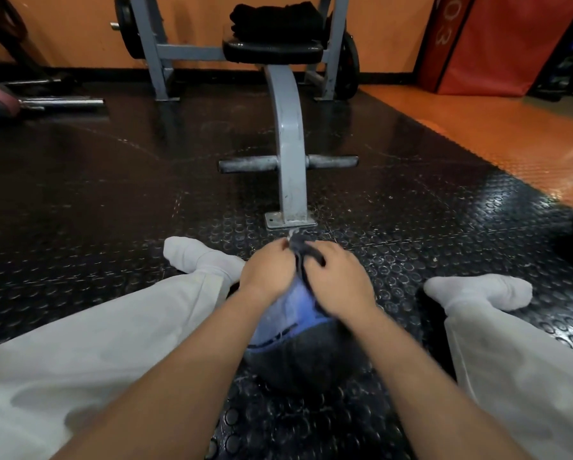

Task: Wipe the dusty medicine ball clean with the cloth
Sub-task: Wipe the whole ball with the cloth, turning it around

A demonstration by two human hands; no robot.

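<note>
Pinching a bunched dark cloth (pixel 306 253) with the curled fingers (pixel 282 246) of the left hand (pixel 268 270), gripping the same cloth under the bent fingers (pixel 325 257) of the right hand (pixel 339 282). Holding it against the top of the blue-and-black medicine ball (pixel 298 356), down on the studded black floor mat (pixel 112 210) between legs in pale trousers (pixel 95 343) and white socks (pixel 195 257). Beyond, facing a grey bench frame (pixel 290 144), with black fabric (pixel 276 19) folded on its seat.

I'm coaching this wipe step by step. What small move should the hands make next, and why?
Probably draw the cloth toward the body, over the blue panel. The left hand and right hand both grip it at the far top of the medicine ball, and the near, dark side lies uncovered.
</note>
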